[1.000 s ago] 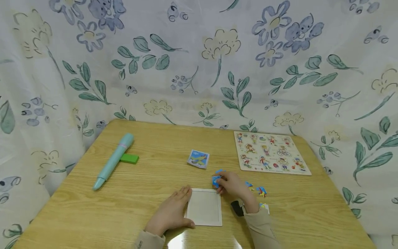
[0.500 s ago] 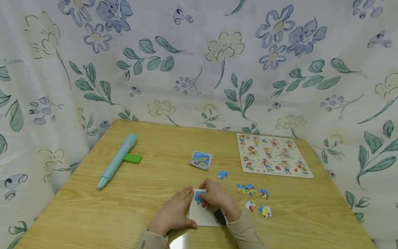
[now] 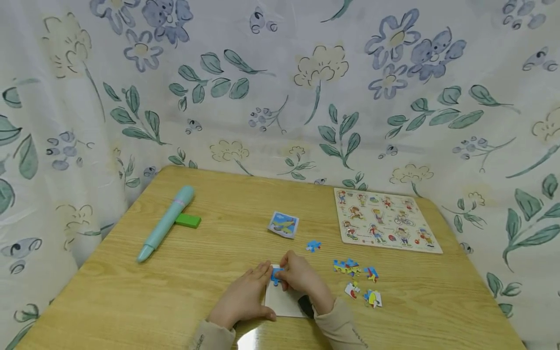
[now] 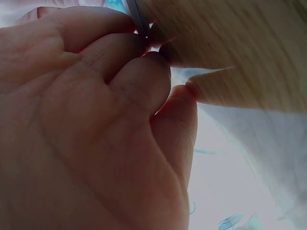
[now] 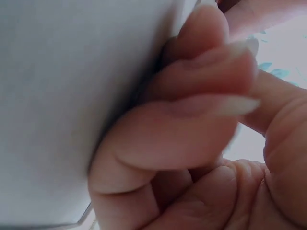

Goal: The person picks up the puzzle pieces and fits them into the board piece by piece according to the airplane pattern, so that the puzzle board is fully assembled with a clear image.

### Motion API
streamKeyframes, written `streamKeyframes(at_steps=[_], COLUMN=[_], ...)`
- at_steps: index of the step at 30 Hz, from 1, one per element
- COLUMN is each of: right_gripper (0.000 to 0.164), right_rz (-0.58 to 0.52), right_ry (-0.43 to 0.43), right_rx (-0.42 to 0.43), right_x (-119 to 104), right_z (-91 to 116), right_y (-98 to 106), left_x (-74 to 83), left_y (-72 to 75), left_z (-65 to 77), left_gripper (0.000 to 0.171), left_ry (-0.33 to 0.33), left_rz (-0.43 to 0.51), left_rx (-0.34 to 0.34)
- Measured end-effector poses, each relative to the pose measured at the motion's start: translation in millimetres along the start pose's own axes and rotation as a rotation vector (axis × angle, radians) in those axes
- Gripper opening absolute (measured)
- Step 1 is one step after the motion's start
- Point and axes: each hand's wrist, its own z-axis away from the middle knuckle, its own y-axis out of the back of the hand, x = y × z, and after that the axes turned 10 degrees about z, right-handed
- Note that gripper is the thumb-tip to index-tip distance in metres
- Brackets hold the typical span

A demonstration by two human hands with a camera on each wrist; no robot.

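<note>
A blue jigsaw puzzle piece [image 3: 275, 276] lies at the far left corner of a white, shallow puzzle tray [image 3: 282, 302]. My right hand [image 3: 303, 280] pinches this piece, thumb over its right part. In the right wrist view the curled fingers [image 5: 158, 134] lie against the pale tray surface, and the piece is hidden there. Along the tray's left side rests my left hand [image 3: 242, 300], fingers extended forward and thumb at the near corner. The left wrist view shows its palm [image 4: 91, 129], with the fingertips near the tray edge.
Loose puzzle pieces [image 3: 346, 266] lie right of the tray, with another blue piece [image 3: 313, 246] beyond it. A plane picture card [image 3: 283, 224] lies farther back. A wooden figure board [image 3: 387, 221] is back right; a teal pen-shaped object [image 3: 166, 223] and green block [image 3: 188, 220] are left.
My right hand has carried the blue puzzle piece from beyond the tray's right corner to its far left corner, then shifted it slightly left. The left hand stays at the tray's side.
</note>
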Motion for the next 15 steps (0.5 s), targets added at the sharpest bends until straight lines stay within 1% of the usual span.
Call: streamKeyframes(at_steps=[2,6,9,13,15], right_gripper=[0.015,0.016,0.015,0.014,0.013], right_rz=[0.017,0.017,0.053,0.232,0.305], right_ry=[0.001,-0.02,-0.005,0.093,0.141], right_rx=[0.018,0.035,0.039,0.049,0.049], right_x=[-1.7,-5.9,-7.7,-6.0,-3.8], right_z=[0.9,3.0,4.1,4.4,3.7], right_y=[0.5,1.4,0.9,-0.2,-0.6], left_x=[-0.3,0.2,0.8,1.1,1.0], left_y=[0.3,1.2,1.7,2.0,1.9], left_z=[-0.7,-1.4,-1.1,-0.1,0.3], left_gripper=[0.106,0.105,0.105,0.104,0.105], left_ry=[-0.003,-0.006,-0.004,0.001,0.002], left_rz=[-0.003,-0.006,-0.006,-0.004,-0.004], left_rx=[-0.001,-0.003,-0.005,-0.007,-0.007])
